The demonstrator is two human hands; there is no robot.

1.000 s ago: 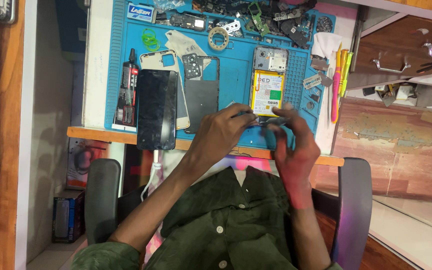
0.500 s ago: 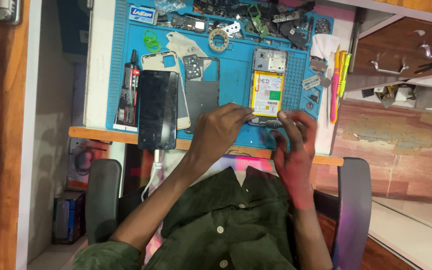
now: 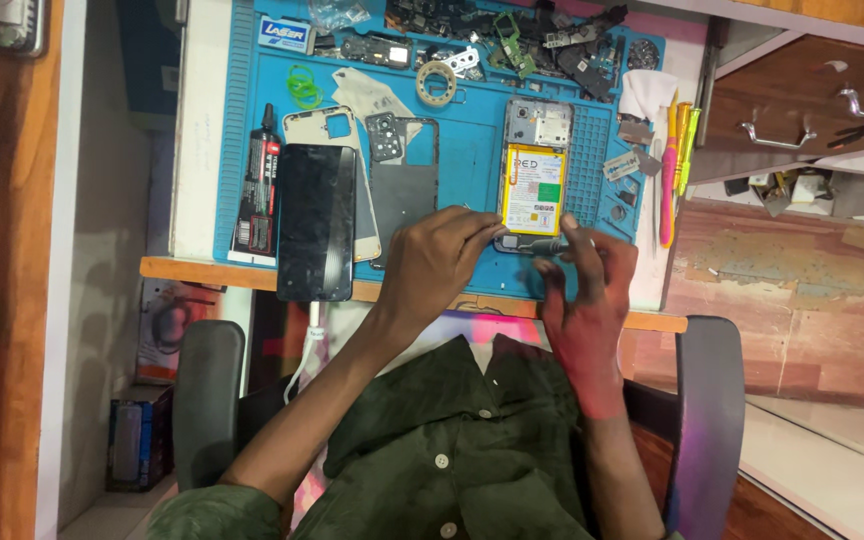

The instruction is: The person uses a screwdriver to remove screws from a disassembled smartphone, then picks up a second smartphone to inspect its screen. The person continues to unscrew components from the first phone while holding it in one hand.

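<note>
An opened phone [image 3: 534,178] with a yellow battery lies face down on the blue work mat [image 3: 470,160]. My left hand [image 3: 436,262] rests on the mat at the phone's lower left corner, fingers pinched near its bottom edge. My right hand [image 3: 586,280] is at the phone's lower right corner, fingers curled around a small dark part that I cannot make out. A black phone screen [image 3: 316,220] lies to the left, over a pale frame. A dark back cover [image 3: 404,185] lies between the screen and the opened phone.
A black glue tube [image 3: 257,185] lies at the mat's left edge. Loose parts, a tape roll [image 3: 437,82] and green bands [image 3: 303,86] fill the mat's far side. Coloured pry tools [image 3: 677,160] lie right of the mat. An open wooden drawer [image 3: 802,110] is at the right.
Both hands have shifted slightly toward the phone's bottom edge. The camera view has moved a little; the things on the mat stay put.
</note>
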